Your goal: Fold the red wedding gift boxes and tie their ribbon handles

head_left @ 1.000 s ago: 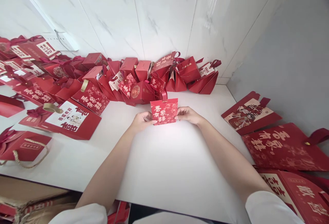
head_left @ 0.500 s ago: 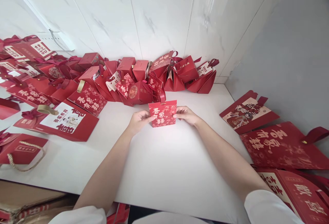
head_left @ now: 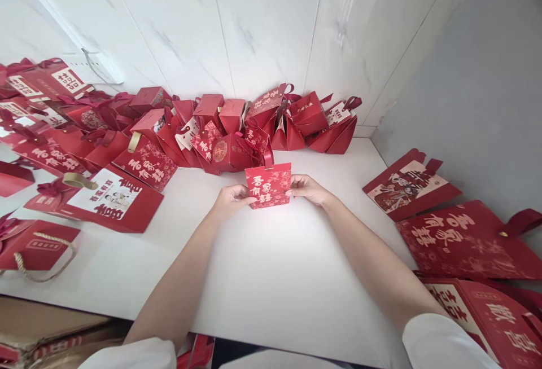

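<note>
Between my hands a small red gift box (head_left: pixel 271 186) with pale gold characters and a flower print stands upright, its printed face towards me and a dark red ribbon loop at its top. My left hand (head_left: pixel 232 200) grips its lower left edge, thumb on the front. On the other side my right hand (head_left: pixel 308 189) pinches the right edge, thumb also in front and fingers behind. The fingers behind the box are partly hidden. Just beyond it lies a dark red box with a round gold emblem (head_left: pixel 230 153).
Several red gift boxes (head_left: pixel 207 108) are heaped along the tiled wall (head_left: pixel 271 30). Larger flat red bags (head_left: pixel 470 242) lie at the right by a grey panel. A red box with rope handle (head_left: pixel 38 245) sits at left. Cardboard (head_left: pixel 46 321) is below the white table (head_left: pixel 292 284).
The small box has tilted slightly and its top edge sits a little higher. Both hands keep their hold on its sides, and the left fingers have shifted slightly.
</note>
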A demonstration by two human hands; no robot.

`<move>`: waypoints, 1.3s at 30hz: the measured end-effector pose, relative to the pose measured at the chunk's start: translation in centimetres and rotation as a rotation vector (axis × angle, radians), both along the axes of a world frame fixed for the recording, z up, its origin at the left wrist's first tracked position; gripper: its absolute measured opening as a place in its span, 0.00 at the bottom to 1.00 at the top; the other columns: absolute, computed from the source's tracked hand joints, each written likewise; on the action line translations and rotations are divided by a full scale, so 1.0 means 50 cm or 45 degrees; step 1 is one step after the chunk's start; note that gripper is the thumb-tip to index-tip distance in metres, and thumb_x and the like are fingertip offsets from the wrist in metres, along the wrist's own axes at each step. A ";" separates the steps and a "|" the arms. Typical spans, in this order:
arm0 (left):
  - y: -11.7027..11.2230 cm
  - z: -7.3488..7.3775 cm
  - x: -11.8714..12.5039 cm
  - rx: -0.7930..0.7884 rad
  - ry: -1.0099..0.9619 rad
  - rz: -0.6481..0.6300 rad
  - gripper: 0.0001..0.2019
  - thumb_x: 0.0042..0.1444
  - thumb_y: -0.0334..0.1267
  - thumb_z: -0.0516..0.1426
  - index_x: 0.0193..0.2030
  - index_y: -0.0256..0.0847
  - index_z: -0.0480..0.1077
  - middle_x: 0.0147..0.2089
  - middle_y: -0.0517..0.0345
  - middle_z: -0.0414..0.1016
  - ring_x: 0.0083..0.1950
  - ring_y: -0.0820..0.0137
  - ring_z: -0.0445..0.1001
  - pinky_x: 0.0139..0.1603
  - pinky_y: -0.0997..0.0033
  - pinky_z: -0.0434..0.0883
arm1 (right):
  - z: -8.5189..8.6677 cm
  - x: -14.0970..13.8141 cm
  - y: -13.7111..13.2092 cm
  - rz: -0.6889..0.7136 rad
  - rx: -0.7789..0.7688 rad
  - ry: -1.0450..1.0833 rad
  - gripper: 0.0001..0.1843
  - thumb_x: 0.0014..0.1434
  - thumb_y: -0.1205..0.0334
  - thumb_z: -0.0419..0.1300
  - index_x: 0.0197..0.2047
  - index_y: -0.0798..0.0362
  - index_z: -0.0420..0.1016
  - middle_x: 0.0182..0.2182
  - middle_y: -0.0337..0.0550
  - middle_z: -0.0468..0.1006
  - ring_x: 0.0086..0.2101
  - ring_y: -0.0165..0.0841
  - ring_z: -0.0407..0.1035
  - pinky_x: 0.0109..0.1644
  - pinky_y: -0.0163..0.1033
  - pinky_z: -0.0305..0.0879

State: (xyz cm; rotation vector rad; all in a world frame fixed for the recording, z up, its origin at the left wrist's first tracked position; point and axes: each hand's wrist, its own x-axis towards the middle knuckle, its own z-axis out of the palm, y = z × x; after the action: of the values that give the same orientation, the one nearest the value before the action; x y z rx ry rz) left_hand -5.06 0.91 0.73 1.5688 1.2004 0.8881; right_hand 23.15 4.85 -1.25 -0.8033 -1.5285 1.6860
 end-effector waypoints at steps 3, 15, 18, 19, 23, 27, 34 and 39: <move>0.000 0.004 0.002 0.005 0.017 0.016 0.17 0.46 0.49 0.67 0.32 0.35 0.74 0.35 0.51 0.80 0.35 0.64 0.78 0.40 0.67 0.73 | 0.001 0.001 -0.001 0.002 -0.004 0.001 0.18 0.43 0.52 0.73 0.35 0.53 0.77 0.38 0.42 0.80 0.33 0.32 0.72 0.37 0.38 0.68; -0.003 0.017 -0.002 0.061 0.121 0.005 0.15 0.48 0.47 0.66 0.35 0.36 0.75 0.36 0.54 0.80 0.37 0.65 0.77 0.43 0.66 0.73 | -0.011 0.000 0.004 0.035 0.002 0.007 0.18 0.45 0.53 0.72 0.36 0.53 0.77 0.38 0.42 0.80 0.35 0.33 0.73 0.44 0.41 0.69; -0.003 0.016 -0.012 0.042 0.163 -0.045 0.17 0.47 0.46 0.66 0.40 0.37 0.75 0.41 0.53 0.80 0.41 0.63 0.77 0.46 0.64 0.73 | -0.013 -0.005 0.006 0.129 0.006 -0.015 0.20 0.43 0.54 0.74 0.37 0.54 0.77 0.37 0.42 0.80 0.35 0.33 0.73 0.46 0.42 0.69; -0.002 0.015 -0.015 0.020 0.175 -0.065 0.18 0.46 0.46 0.67 0.41 0.37 0.75 0.41 0.53 0.80 0.42 0.62 0.77 0.46 0.64 0.73 | -0.014 -0.007 0.007 0.151 0.011 -0.017 0.21 0.42 0.54 0.74 0.37 0.55 0.77 0.37 0.42 0.80 0.36 0.33 0.73 0.47 0.42 0.69; 0.002 0.008 -0.023 -0.040 0.221 -0.089 0.18 0.44 0.45 0.68 0.39 0.35 0.76 0.40 0.52 0.80 0.42 0.61 0.77 0.47 0.63 0.73 | -0.016 -0.007 0.009 0.175 0.026 -0.026 0.21 0.42 0.53 0.74 0.36 0.56 0.77 0.35 0.43 0.80 0.36 0.34 0.74 0.48 0.43 0.69; -0.003 0.018 -0.014 -0.022 0.221 -0.080 0.19 0.43 0.46 0.68 0.37 0.34 0.77 0.38 0.51 0.80 0.41 0.61 0.77 0.46 0.63 0.73 | -0.011 0.003 0.007 0.160 0.032 -0.018 0.18 0.45 0.54 0.72 0.35 0.56 0.75 0.31 0.41 0.79 0.32 0.32 0.72 0.40 0.39 0.70; -0.031 0.056 0.022 0.128 0.174 -0.214 0.16 0.49 0.48 0.65 0.39 0.37 0.76 0.40 0.53 0.79 0.41 0.67 0.75 0.45 0.70 0.71 | -0.023 -0.018 0.020 -0.289 0.028 0.147 0.20 0.48 0.49 0.69 0.38 0.52 0.71 0.35 0.40 0.76 0.33 0.30 0.71 0.39 0.37 0.69; -0.038 0.056 0.019 0.317 0.542 0.008 0.19 0.52 0.53 0.61 0.26 0.38 0.66 0.22 0.64 0.66 0.24 0.76 0.64 0.28 0.75 0.61 | -0.021 -0.035 0.005 -0.712 0.460 -0.186 0.17 0.58 0.45 0.59 0.36 0.51 0.68 0.35 0.43 0.74 0.34 0.32 0.68 0.39 0.37 0.66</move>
State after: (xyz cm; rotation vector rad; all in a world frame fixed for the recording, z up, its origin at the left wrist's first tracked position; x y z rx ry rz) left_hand -4.11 -0.99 3.52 2.0276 1.4293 0.7488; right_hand 21.38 5.08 -2.28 -1.0492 -1.4665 0.9328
